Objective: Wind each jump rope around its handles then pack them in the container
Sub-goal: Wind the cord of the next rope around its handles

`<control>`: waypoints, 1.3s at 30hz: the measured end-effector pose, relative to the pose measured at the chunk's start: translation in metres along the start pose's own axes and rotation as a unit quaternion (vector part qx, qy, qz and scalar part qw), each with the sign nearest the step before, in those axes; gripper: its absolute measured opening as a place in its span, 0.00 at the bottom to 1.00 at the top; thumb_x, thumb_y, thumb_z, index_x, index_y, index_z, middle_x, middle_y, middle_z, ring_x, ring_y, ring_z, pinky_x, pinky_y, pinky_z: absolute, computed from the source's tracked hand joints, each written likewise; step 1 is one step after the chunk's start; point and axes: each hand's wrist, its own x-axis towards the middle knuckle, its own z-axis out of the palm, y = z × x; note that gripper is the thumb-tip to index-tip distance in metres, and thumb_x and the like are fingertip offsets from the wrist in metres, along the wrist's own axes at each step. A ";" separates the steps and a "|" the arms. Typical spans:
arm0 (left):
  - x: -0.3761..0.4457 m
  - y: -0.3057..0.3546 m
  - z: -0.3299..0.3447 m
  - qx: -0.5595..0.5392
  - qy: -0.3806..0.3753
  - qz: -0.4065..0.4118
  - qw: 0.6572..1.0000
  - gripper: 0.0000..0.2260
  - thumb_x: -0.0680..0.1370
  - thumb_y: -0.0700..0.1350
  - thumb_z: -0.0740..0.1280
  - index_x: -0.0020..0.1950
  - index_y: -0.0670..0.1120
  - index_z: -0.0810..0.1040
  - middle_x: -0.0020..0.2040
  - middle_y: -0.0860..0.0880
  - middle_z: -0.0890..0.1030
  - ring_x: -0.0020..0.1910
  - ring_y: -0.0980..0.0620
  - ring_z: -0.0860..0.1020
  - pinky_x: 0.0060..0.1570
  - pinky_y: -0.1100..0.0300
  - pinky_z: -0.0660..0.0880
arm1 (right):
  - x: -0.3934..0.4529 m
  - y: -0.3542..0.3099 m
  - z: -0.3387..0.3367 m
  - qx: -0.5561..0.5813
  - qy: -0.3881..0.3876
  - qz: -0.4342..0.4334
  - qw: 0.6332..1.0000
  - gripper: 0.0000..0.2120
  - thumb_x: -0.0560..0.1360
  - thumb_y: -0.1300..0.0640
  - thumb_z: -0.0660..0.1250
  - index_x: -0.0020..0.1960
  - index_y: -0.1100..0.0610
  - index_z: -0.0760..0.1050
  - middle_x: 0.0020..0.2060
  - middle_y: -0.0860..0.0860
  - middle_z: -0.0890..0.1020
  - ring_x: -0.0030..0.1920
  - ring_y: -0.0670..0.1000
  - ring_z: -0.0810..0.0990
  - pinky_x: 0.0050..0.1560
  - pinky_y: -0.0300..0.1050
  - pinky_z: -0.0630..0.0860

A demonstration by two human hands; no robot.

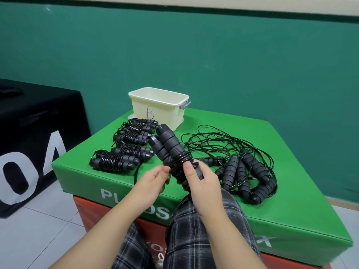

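On the green padded box (242, 200) before a teal wall, the right hand (202, 181) grips paired handles (169, 150) upright so the left hand (153, 179), pinching cord, can wind; the container (180, 115) waits behind.

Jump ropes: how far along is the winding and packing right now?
Done: a row of wound ropes lies on the green plyo box, left of the middle. In hand: the right hand and left hand hold a pair of handles with a few coils wound on. Left: the tangled pile of unwound ropes on the right, and all packing; nothing shows inside the cream container from this angle.
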 end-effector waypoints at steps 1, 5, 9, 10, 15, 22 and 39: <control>-0.003 -0.001 -0.002 0.012 -0.016 -0.006 1.000 0.26 0.73 0.68 0.59 0.40 0.44 0.69 0.27 0.51 0.63 0.24 0.57 0.58 0.25 0.62 0.55 | 0.000 0.000 0.000 -0.008 0.003 0.000 1.000 0.14 0.71 0.37 0.64 0.49 0.44 0.76 0.42 0.44 0.82 0.42 0.40 0.79 0.44 0.37 0.74; -0.007 0.001 -0.004 0.009 -0.006 0.001 1.000 0.26 0.73 0.66 0.63 0.34 0.44 0.67 0.22 0.56 0.61 0.23 0.58 0.58 0.27 0.60 0.54 | 0.002 0.000 0.002 -0.004 0.038 -0.018 0.999 0.07 0.77 0.48 0.66 0.55 0.44 0.72 0.49 0.42 0.78 0.49 0.33 0.75 0.47 0.25 0.68; -0.009 0.002 0.000 0.113 0.020 0.066 0.991 0.25 0.73 0.66 0.62 0.25 0.51 0.64 0.26 0.55 0.66 0.26 0.59 0.64 0.28 0.65 0.62 | 0.005 0.004 0.003 -0.078 0.080 -0.086 0.990 0.09 0.77 0.54 0.65 0.48 0.39 0.72 0.49 0.44 0.73 0.51 0.36 0.72 0.51 0.25 0.65; -0.010 0.002 0.001 0.123 0.027 0.069 0.990 0.25 0.74 0.64 0.62 0.23 0.52 0.63 0.27 0.54 0.65 0.27 0.58 0.65 0.28 0.66 0.62 | 0.005 0.006 0.003 -0.095 0.080 -0.103 0.987 0.10 0.78 0.58 0.65 0.47 0.42 0.75 0.48 0.46 0.75 0.50 0.35 0.72 0.50 0.24 0.64; -0.012 0.005 0.000 0.151 0.054 0.085 0.983 0.21 0.79 0.53 0.60 0.26 0.53 0.64 0.31 0.54 0.65 0.30 0.59 0.66 0.34 0.63 0.62 | 0.008 0.008 0.004 -0.173 0.030 -0.091 0.980 0.13 0.76 0.51 0.68 0.59 0.52 0.78 0.53 0.45 0.76 0.54 0.35 0.71 0.56 0.25 0.62; -0.016 0.009 -0.005 0.137 0.041 0.083 0.986 0.15 0.70 0.62 0.52 0.29 0.58 0.70 0.36 0.51 0.67 0.31 0.56 0.69 0.28 0.53 0.68 | 0.009 0.008 0.007 -0.330 -0.036 -0.056 0.942 0.41 0.68 0.37 0.71 0.74 0.53 0.62 0.66 0.46 0.70 0.66 0.49 0.62 0.62 0.33 0.55; -0.009 -0.009 -0.008 0.187 0.072 0.105 0.974 0.16 0.74 0.67 0.50 0.42 0.58 0.71 0.31 0.50 0.71 0.30 0.53 0.69 0.34 0.49 0.67 | 0.005 0.003 0.003 0.048 -0.003 0.070 0.996 0.22 0.74 0.48 0.69 0.62 0.60 0.74 0.44 0.51 0.80 0.36 0.39 0.78 0.32 0.43 0.79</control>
